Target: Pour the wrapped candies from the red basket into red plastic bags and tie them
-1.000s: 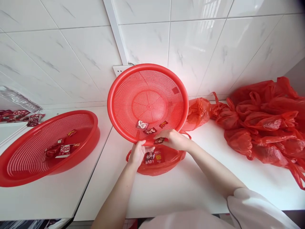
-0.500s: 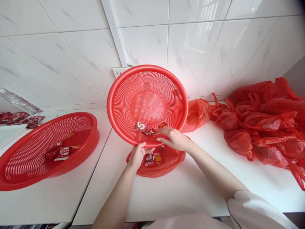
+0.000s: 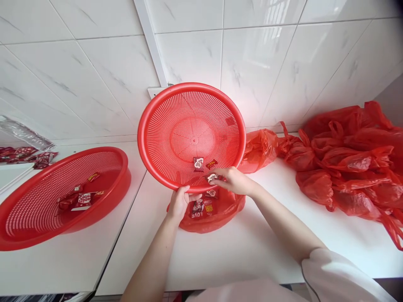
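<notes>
A red plastic mesh basket (image 3: 193, 111) is tilted towards me, and my left hand (image 3: 180, 204) grips its near rim with the thumb over the edge. Inside the basket's lower side, my right hand (image 3: 235, 182) pinches a small dark-red snack packet (image 3: 213, 178) between thumb and fingers. Another dark-red packet (image 3: 198, 164) and a smaller red-and-yellow packet (image 3: 211, 164) lie close by in the mesh. Below the rim sits an open red plastic bag (image 3: 204, 225) with several printed packets (image 3: 199, 208) in it, partly covered by the basket and my hands.
At the left, a second red basket (image 3: 118, 161) leans with a few packets inside. Several filled red bags (image 3: 343, 167) are heaped at the right. Behind the left basket lie a clear plastic package (image 3: 27, 133) and more red packets (image 3: 19, 155). A tiled wall (image 3: 252, 63) backs the white table (image 3: 267, 251).
My right hand has moved slightly right and now has a packet in its fingers. Packets in the basket have shifted, and another shows in the bag's opening. The basket moved slightly left.
</notes>
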`<action>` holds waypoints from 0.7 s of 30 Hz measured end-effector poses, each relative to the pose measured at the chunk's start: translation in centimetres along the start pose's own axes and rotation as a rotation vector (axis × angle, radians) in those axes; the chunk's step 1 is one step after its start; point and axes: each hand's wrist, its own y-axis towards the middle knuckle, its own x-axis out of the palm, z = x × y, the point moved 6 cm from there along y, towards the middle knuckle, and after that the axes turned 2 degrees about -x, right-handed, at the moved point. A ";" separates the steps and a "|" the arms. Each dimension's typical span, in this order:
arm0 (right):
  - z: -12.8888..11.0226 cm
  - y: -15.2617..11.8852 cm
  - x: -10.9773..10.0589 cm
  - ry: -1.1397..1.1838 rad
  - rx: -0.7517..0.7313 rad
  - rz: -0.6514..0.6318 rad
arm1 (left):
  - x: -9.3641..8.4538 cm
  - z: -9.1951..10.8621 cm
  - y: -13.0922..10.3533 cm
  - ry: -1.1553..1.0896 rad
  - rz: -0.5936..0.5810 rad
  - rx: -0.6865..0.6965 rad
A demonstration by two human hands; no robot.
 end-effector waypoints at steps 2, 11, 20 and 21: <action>0.0 -0.2 -0.3 0.070 0.044 0.001 | -0.3 0.3 0.2 -0.003 0.004 0.017; -0.8 0.1 0.9 -0.007 -0.020 -0.118 | -0.4 0.2 0.3 0.004 -0.009 0.010; 2.8 -0.2 1.2 -0.581 0.184 0.046 | 1.0 -1.3 -0.5 0.041 -0.091 -0.050; 3.4 -0.3 1.5 -0.603 0.231 0.002 | 1.1 -1.3 -0.6 0.044 -0.088 -0.045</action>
